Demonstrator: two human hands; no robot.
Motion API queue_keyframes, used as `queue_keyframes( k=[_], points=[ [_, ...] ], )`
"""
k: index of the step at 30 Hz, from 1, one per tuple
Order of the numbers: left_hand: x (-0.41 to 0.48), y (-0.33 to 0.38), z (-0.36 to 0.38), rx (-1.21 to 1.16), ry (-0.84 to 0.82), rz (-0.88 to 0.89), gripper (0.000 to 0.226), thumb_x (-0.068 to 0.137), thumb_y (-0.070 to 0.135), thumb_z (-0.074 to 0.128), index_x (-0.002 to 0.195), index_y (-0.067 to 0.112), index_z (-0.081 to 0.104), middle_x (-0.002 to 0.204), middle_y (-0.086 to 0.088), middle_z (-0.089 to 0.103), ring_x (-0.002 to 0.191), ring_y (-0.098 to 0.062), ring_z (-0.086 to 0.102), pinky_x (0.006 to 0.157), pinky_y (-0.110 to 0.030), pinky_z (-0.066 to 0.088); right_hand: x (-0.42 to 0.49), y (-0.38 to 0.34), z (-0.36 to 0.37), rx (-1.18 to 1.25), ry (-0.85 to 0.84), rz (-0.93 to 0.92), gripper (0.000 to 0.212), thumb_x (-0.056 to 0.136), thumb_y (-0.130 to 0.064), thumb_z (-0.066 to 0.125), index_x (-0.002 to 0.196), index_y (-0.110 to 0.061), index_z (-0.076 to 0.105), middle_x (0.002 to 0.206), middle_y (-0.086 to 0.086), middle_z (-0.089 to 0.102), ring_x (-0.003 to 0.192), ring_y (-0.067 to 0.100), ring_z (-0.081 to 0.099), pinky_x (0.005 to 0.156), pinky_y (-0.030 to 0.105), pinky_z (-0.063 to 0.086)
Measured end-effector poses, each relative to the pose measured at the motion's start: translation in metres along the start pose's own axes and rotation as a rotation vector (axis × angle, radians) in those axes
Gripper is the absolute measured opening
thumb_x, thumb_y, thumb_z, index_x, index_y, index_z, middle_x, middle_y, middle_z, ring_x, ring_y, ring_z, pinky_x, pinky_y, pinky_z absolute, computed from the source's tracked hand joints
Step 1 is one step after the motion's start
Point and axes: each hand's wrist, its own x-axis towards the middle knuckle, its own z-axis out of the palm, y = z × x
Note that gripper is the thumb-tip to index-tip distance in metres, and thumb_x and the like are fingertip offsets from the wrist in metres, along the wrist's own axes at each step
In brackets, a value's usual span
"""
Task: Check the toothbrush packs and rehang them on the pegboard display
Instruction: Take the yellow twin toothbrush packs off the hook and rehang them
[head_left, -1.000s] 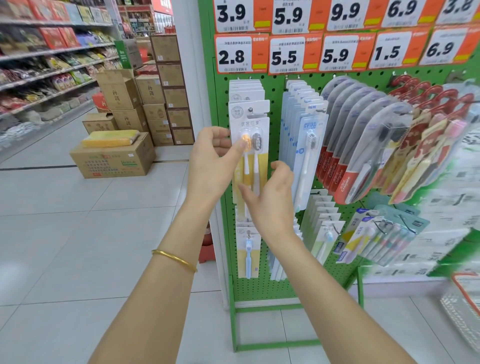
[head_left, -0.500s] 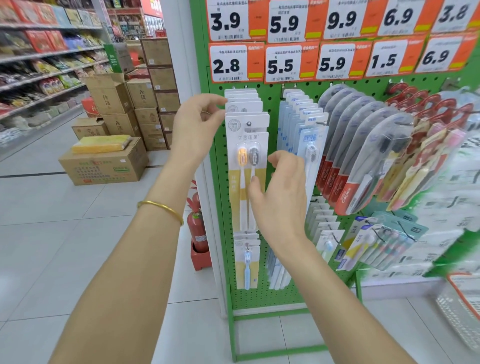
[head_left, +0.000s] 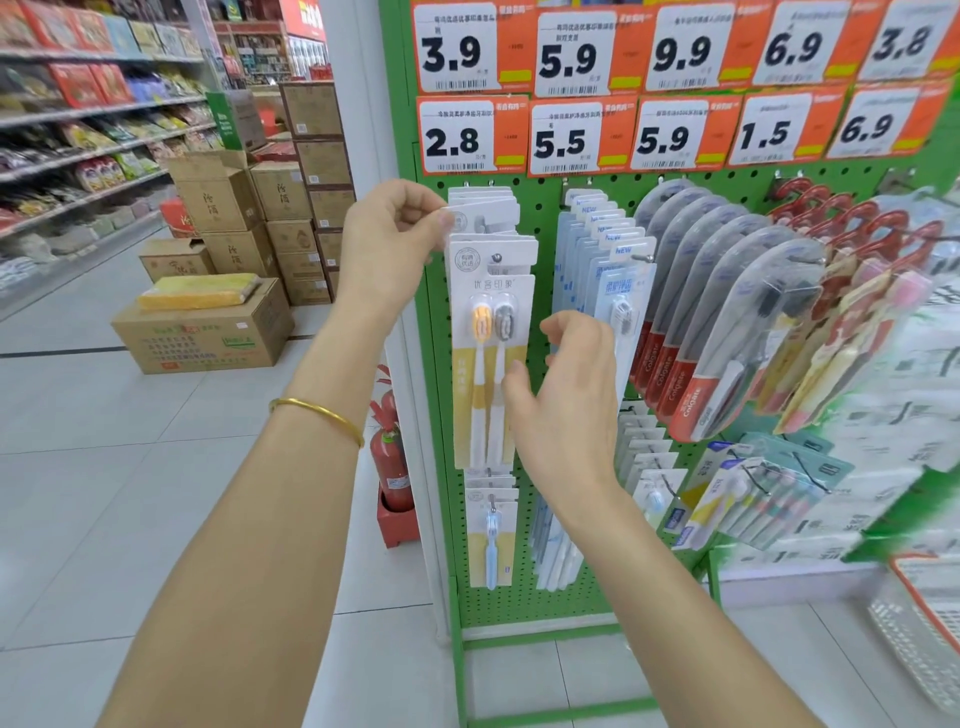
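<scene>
Toothbrush packs being leafed through on their peg

The top corner of a rear pack is being pinched between thumb and fingertips of the left hand, likely to separate its card for inspection. The front 2-brush pack is hanging on the peg just below those fingers, against the pegboard. The right hand is being held loosely curled, gripping nothing, thumb beside that pack's edge, probably for steadying.

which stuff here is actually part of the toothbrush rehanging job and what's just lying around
In the job: left hand pinching the card top of a white toothbrush pack; yellow-and-grey front pack on its peg; right hand beside it; green pegboard.
Just about: cardboard boxes, fire extinguisher, price tags, snack shelves.
</scene>
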Motion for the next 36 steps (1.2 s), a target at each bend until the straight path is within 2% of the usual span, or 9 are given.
queue_keyframes(
  k=[5, 11, 19, 24, 27, 29, 31, 34, 36],
  points=[
    [-0.015, -0.010, -0.009, -0.031, 0.100, -0.049, 0.022, 0.088, 0.008, 0.061, 0.077, 0.026, 0.056, 0.081, 0.003, 0.060, 0.072, -0.008, 0.054, 0.064, -0.017, 0.046, -0.005, 0.002, -0.001, 0.004, -0.010, 0.001, 0.033, 0.084, -0.009, 0.058, 0.115, -0.005, 0.047, 0.107, 0.001, 0.041, 0.100, 0.021, 0.046, 0.081, 0.025, 0.036],
    [-0.045, -0.023, -0.025, -0.042, 0.306, -0.122, 0.018, 0.087, 0.011, 0.060, 0.078, 0.027, 0.056, 0.087, 0.000, 0.062, 0.079, -0.012, 0.057, 0.082, -0.041, 0.054, -0.021, 0.005, -0.005, 0.014, -0.039, 0.014, 0.033, 0.087, -0.012, 0.058, 0.117, -0.005, 0.046, 0.113, 0.005, 0.044, 0.102, 0.022, 0.046, 0.081, 0.029, 0.038],
    [-0.120, -0.036, -0.050, -0.024, 0.469, -0.251, 0.018, 0.088, 0.010, 0.058, 0.079, 0.026, 0.055, 0.082, 0.007, 0.059, 0.076, -0.006, 0.055, 0.082, -0.036, 0.052, -0.066, 0.022, -0.006, 0.038, -0.209, 0.061, 0.034, 0.088, -0.011, 0.056, 0.120, -0.007, 0.045, 0.117, 0.005, 0.045, 0.102, 0.020, 0.048, 0.084, 0.032, 0.042],
    [-0.186, -0.059, -0.033, -0.105, 0.436, -0.449, 0.017, 0.088, 0.010, 0.059, 0.079, 0.025, 0.057, 0.087, 0.000, 0.061, 0.083, -0.017, 0.058, 0.084, -0.044, 0.052, -0.108, 0.051, -0.001, 0.161, -0.532, 0.193, 0.028, 0.095, -0.024, 0.050, 0.121, -0.014, 0.050, 0.104, -0.001, 0.051, 0.093, 0.017, 0.054, 0.081, 0.032, 0.046],
    [-0.218, -0.065, -0.008, -0.217, 0.358, -0.568, 0.015, 0.090, 0.007, 0.058, 0.081, 0.018, 0.058, 0.083, -0.003, 0.061, 0.072, -0.016, 0.057, 0.066, -0.032, 0.051, -0.132, 0.070, -0.012, 0.275, -0.672, 0.299, 0.025, 0.098, -0.027, 0.047, 0.117, -0.016, 0.058, 0.095, -0.001, 0.061, 0.086, 0.016, 0.059, 0.067, 0.021, 0.042],
    [-0.234, -0.065, 0.013, -0.279, 0.303, -0.643, 0.013, 0.092, 0.005, 0.056, 0.083, 0.014, 0.057, 0.080, -0.002, 0.063, 0.066, -0.013, 0.059, 0.060, -0.026, 0.050, -0.145, 0.084, -0.023, 0.300, -0.663, 0.320, 0.021, 0.097, -0.022, 0.047, 0.098, -0.008, 0.062, 0.089, 0.008, 0.063, 0.075, 0.014, 0.055, 0.060, 0.016, 0.038],
    [-0.244, -0.067, 0.034, -0.299, 0.266, -0.695, 0.010, 0.093, 0.007, 0.056, 0.085, 0.013, 0.057, 0.083, -0.005, 0.065, 0.071, -0.016, 0.061, 0.065, -0.028, 0.053, -0.154, 0.096, -0.034, 0.311, -0.628, 0.358, 0.023, 0.096, -0.018, 0.049, 0.084, -0.001, 0.059, 0.081, 0.016, 0.059, 0.066, 0.011, 0.046, 0.057, 0.021, 0.034],
    [-0.258, -0.070, 0.063, -0.256, 0.224, -0.679, 0.004, 0.094, 0.016, 0.053, 0.092, 0.018, 0.056, 0.094, -0.006, 0.064, 0.084, -0.023, 0.062, 0.083, -0.042, 0.051, -0.162, 0.110, -0.051, 0.369, -0.566, 0.455, 0.025, 0.094, -0.014, 0.051, 0.072, -0.004, 0.053, 0.067, 0.003, 0.048, 0.059, 0.006, 0.040, 0.055, 0.018, 0.033],
    [-0.266, -0.064, 0.084, -0.210, 0.122, -0.630, 0.011, 0.099, 0.024, 0.046, 0.106, 0.018, 0.050, 0.096, 0.003, 0.061, 0.090, -0.012, 0.061, 0.085, -0.030, 0.049, -0.166, 0.118, -0.058, 0.403, -0.491, 0.511, 0.028, 0.093, -0.013, 0.052, 0.067, -0.005, 0.047, 0.062, -0.003, 0.042, 0.057, 0.006, 0.035, 0.054, 0.019, 0.031]
  ],
)
